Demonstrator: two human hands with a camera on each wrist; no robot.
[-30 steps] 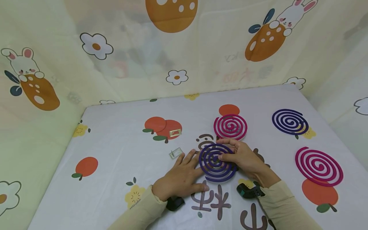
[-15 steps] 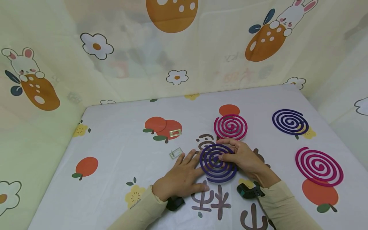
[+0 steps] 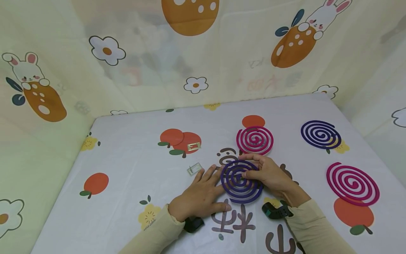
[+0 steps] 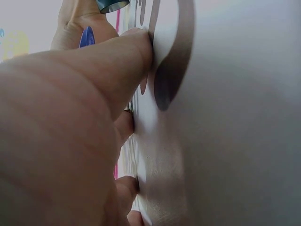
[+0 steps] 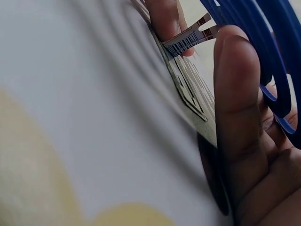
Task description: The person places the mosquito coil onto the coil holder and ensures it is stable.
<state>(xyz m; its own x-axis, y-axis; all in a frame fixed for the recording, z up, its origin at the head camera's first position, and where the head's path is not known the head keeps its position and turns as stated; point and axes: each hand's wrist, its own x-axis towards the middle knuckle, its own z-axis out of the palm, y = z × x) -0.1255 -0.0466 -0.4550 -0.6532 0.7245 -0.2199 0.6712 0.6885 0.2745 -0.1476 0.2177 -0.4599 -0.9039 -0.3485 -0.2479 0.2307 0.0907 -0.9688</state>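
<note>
At the centre of my clock face, just over the white cloth, I hold a blue coil. My right hand comes in from three o'clock and grips it, thumb near the middle of the spiral. My left hand lies between eight and nine o'clock, palm down, its fingers spread and straight, grasping nothing that I can make out. Beneath the coil a metal stand raises a forked tongue; a fingertip, probably my left one, touches it. I cannot tell whether the fork has caught the coil.

I judge a snapped strand the likeliest mishap: if my thumb bears down off-centre, the thin ring could crack. The fork might also miss and leave the coil to slide off, should the stand shift or the tongue bend.

The coil looks whole where I can see it: deep blue, with evenly spaced turns, and a loose outer tail near seven o'clock. The right wrist view shows it brighter, only in part.

Further out, a pink coil lies just past twelve, a second blue coil at two, and another pink one at three. A silvery stand sits between nine and ten, beside my left fingertips, and a gold-coloured stand at ten.
</note>
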